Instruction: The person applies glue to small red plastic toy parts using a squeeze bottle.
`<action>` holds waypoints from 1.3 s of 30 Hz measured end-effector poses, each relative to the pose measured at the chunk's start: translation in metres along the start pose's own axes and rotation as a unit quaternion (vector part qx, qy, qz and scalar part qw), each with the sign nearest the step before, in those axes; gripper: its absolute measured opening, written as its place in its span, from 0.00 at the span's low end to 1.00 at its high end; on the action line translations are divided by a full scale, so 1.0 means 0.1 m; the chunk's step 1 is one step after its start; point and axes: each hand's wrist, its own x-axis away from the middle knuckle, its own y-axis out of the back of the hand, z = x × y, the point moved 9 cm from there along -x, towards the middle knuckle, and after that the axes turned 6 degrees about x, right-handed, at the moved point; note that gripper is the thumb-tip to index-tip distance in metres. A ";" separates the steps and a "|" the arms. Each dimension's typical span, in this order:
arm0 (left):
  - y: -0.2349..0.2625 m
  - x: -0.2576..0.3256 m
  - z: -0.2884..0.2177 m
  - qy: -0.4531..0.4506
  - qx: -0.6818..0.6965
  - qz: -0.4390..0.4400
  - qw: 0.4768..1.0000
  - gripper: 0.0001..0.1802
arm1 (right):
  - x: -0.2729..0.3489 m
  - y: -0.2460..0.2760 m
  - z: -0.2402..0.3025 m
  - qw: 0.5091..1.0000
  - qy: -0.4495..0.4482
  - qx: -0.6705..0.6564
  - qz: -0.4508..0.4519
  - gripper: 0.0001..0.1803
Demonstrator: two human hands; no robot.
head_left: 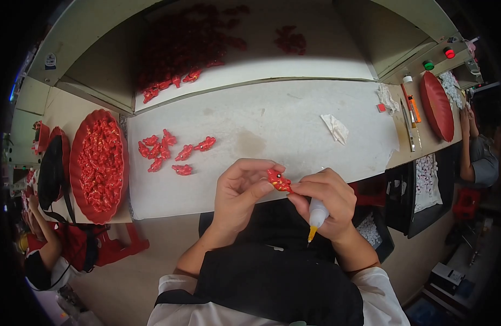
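Observation:
Between both hands, above the table's near edge, is a small shiny red figurine (279, 182) with a dark-and-white eye and yellow marks. My left hand (238, 193) pinches it between thumb and fingers. The thumb and forefinger of my right hand (337, 204) touch its other end. That same hand also grips a white squeeze bottle (318, 213), whose yellow nozzle with a thin needle tip points down toward me. Several similar red figurines (167, 142) lie on the white-covered table (218, 125) left of my hands.
A red scalloped tray (125, 163) full of figurines stands at the left. More red pieces (191, 49) are heaped inside the booth ahead. A crumpled tissue (335, 129), an orange tool (414, 110) and another red tray (438, 106) are to the right. People sit on both sides.

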 end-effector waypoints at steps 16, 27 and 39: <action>-0.05 0.33 -0.48 -0.145 -0.218 0.027 0.965 0.10 | 0.07 -0.36 -0.03 0.947 -0.251 -0.194 0.055 0.04; 0.23 0.34 -0.55 -0.136 -0.215 -0.007 0.967 0.09 | -0.06 -0.63 -0.02 0.940 -0.268 -0.185 0.102 0.03; 0.19 0.30 -0.50 -0.118 -0.199 0.017 0.973 0.08 | -0.01 -0.60 -0.05 0.942 -0.267 -0.181 0.094 0.04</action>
